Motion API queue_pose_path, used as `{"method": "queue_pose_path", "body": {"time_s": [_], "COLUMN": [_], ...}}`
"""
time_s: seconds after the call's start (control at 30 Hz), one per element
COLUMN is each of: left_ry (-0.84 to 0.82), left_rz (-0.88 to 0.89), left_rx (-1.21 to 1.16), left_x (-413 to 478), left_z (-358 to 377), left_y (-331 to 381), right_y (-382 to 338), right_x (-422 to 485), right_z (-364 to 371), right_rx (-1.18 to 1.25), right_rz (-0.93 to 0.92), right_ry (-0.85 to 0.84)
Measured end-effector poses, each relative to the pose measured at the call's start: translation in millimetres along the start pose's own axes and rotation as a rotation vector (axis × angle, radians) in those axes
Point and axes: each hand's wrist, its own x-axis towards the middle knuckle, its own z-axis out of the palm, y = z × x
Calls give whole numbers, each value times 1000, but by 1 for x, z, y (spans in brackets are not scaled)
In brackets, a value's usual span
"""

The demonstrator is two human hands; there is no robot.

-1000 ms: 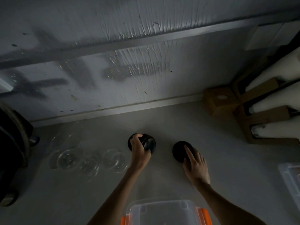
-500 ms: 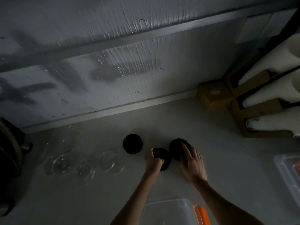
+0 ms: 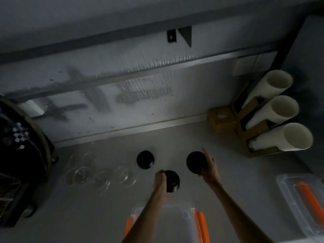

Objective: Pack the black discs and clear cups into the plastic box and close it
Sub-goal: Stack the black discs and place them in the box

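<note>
We grasp a disc stack (image 3: pixel 172 181) in our left hand (image 3: pixel 160 179), another stack (image 3: pixel 196 162) in our right hand (image 3: pixel 209 170); we should lower both level into the box (image 3: pixel 163 223).

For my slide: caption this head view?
Each hand, left and right, grips black discs above the plastic box.

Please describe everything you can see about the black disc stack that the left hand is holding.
The black disc stack is a short round pile of dark, matte, plastic-looking discs, with thin ridges showing on its side. It is upright or slightly tilted, just beyond the clear plastic box with orange latches. The left hand grips its left side. Whether it rests on the grey counter is unclear.
</note>
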Motion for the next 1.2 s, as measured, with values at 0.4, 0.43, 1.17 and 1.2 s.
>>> {"method": "queue_pose_path", "body": {"time_s": [0.4,0.43,1.17,1.2], "left_ry": [-262,-265,-600,-589], "left_rz": [89,78,112,97], "left_rx": [-336,-356,-419,-376], "left_x": [-219,-224,-250,-250], "left_z": [-43,-51,-140,-142], "left_y": [111,115,98,98], "right_y": [-127,-132,-165,-167], "right_x": [-111,-117,-190,-187], "right_z": [-26,-26,-23,-25], "right_rx": [-445,-447,-604,-597], "right_rz": [-586,-616,-988,-996], "right_ry": [-21,-29,-134,-132]}}
